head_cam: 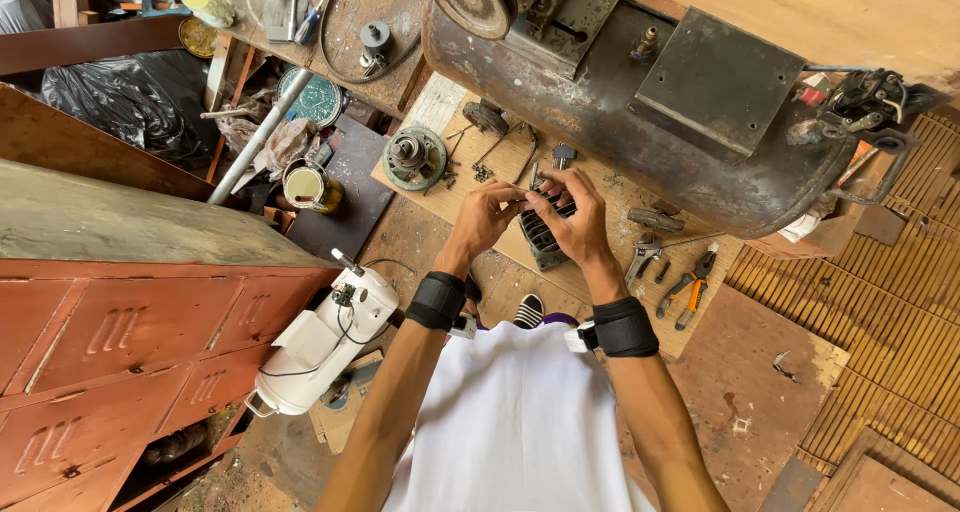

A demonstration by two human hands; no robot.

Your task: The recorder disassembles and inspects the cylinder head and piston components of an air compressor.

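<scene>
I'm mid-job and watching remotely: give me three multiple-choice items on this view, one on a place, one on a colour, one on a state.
1. Where do the orange-handled pliers lie?
A. on the wooden board, right of the hands
B. on the red metal cabinet
C. inside the tank

2. What colour are the wrist bands?
A. white
B. black
C. orange

3. How is the dark ribbed metal part held?
A. by the left hand alone
B. by neither hand
C. by the left hand and the right hand together

Answers: 1 A, they rest on the board beside other tools; 2 B, both bands are black; 3 C, both hands' fingers meet on its top.
</scene>
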